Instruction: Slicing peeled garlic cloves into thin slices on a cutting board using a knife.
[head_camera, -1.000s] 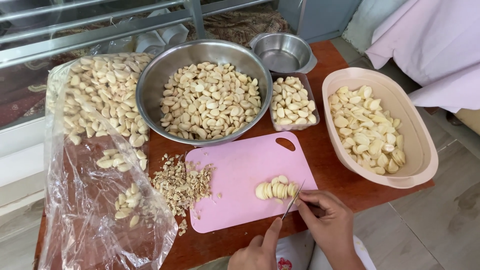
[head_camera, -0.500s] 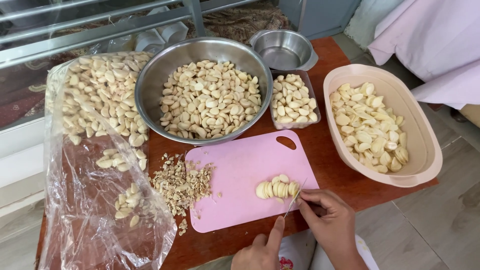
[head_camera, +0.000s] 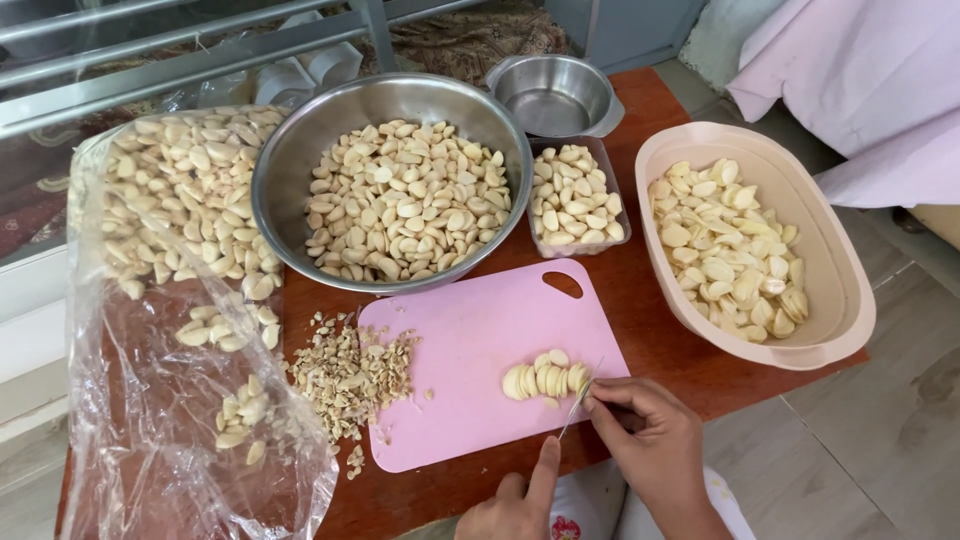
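A pink cutting board (head_camera: 470, 340) lies on a reddish-brown table (head_camera: 660, 335). On its right side is a small row of peeled garlic cloves (head_camera: 545, 379). My right hand (head_camera: 650, 440) grips a small knife (head_camera: 578, 402), its blade touching the right end of that row. My left hand (head_camera: 520, 500) is at the board's near edge, index finger stretched out along it, holding nothing. A heap of cut garlic ends (head_camera: 350, 370) sits at the board's left edge.
A large steel bowl (head_camera: 290, 150) of peeled cloves stands behind the board. Beside it are a small clear tub (head_camera: 625, 215) of cloves and a steel pot (head_camera: 555, 95). A beige oval tub (head_camera: 830, 290) with cloves is at right. A clear plastic bag (head_camera: 150, 380) of cloves lies at left.
The knife tip has shifted slightly along the right end of the garlic row. My left hand's finger has edged a little nearer the board. Everything else is still.
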